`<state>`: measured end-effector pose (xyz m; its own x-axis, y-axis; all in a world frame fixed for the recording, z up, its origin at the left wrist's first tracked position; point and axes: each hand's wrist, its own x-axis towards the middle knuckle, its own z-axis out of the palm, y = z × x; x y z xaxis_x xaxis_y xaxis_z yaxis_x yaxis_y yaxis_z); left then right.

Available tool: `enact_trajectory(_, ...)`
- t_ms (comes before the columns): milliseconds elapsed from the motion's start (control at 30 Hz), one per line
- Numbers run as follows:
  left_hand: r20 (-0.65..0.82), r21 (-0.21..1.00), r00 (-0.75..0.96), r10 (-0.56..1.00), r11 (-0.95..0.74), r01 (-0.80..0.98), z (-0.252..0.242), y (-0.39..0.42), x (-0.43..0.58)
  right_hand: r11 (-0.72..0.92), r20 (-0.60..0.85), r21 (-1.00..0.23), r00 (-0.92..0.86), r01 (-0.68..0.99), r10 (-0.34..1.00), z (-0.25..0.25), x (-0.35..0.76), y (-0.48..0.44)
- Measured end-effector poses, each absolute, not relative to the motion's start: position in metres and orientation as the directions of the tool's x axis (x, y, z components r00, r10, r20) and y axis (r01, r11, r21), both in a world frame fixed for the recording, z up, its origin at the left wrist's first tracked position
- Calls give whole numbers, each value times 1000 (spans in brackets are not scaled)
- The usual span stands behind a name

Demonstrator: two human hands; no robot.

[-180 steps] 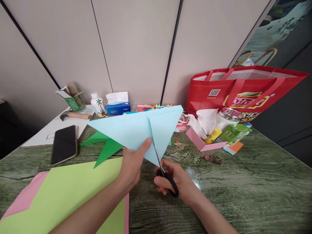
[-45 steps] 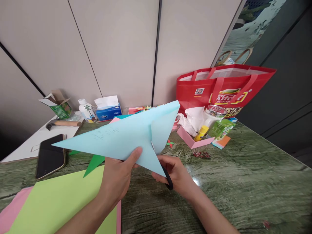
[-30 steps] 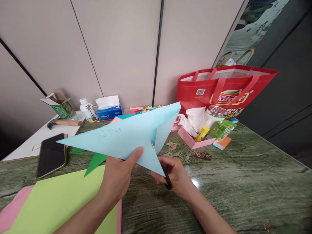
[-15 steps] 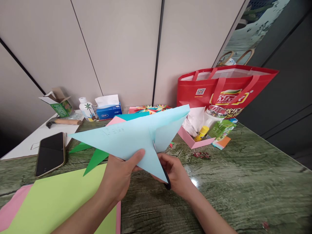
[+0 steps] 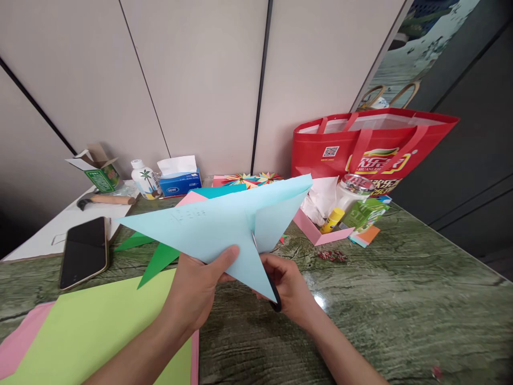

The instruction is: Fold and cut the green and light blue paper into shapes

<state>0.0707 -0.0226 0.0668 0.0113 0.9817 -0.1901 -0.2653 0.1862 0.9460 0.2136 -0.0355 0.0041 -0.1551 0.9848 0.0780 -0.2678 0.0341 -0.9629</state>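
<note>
A folded sheet of light blue paper (image 5: pixel 200 227) is held up above the table, with faint pencil marks on its left part. My left hand (image 5: pixel 204 286) grips its lower edge, thumb on top and fingers behind. Scissors (image 5: pixel 276 299) with black handles are in my right hand (image 5: pixel 286 283), whose fingers are closed round them. A thin strip of blade shows in the cut through the paper; the rest is hidden behind it. To the right of the cut, a flap of the blue paper stands angled away.
Yellow-green sheets (image 5: pixel 108 331), green paper points (image 5: pixel 160 263) and a phone (image 5: pixel 85 251) lie left. A hammer-like tool (image 5: pixel 108 199), bottle (image 5: pixel 145 181) and tissue pack (image 5: pixel 180 183) stand behind. At right are a pink box (image 5: pixel 320 235) with a glue stick (image 5: pixel 332 220) and a red bag (image 5: pixel 316 147).
Almost nothing differs. The camera view has shifted slightly; both hands, the blue paper and the scissors keep nearly the same position.
</note>
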Motion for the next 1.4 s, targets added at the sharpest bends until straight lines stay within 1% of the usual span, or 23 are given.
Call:
enact_trajectory(133, -183, 946, 11, 983, 179, -270, 68, -23, 71, 33, 74, -967, -152, -254, 986, 5, 213, -36)
enact_trajectory(333, -195, 941, 10, 981, 190, -279, 69, -23, 72, -46, -14, -971, -135, -234, 991, 2, 213, -35)
enact_trajectory(467, -177, 947, 36, 984, 180, -266, 70, -19, 68, -59, -28, -968, -130, -242, 991, 1, 213, -34)
enact_trajectory(600, -143, 956, -26, 989, 131, -264, 71, -14, 64, -59, -28, -968, -127, -245, 992, 1, 213, -33)
enact_trajectory(667, -127, 958, -37, 991, 113, -263, 71, -13, 64, -47, -16, -970, -131, -240, 991, 2, 213, -33)
enact_trajectory(767, -125, 959, -16, 992, 116, -258, 72, -15, 65, 6, 41, -970, -142, -241, 989, 3, 213, -33)
enact_trajectory(900, -164, 953, 12, 986, 162, -254, 73, -18, 67, 66, 89, -978, -109, -199, 990, 3, 215, -32)
enact_trajectory(1000, -186, 954, 22, 982, 186, -236, 72, -18, 67, 89, 109, -982, -117, -166, 987, 2, 217, -32)
enact_trajectory(1200, -197, 954, 83, 977, 210, -215, 72, -18, 65, 77, 103, -981, -136, -181, 985, 1, 218, -32)
enact_trajectory(1400, -181, 961, 50, 982, 188, -204, 69, -18, 65, 108, 137, -973, -136, -205, 981, 0, 218, -32)
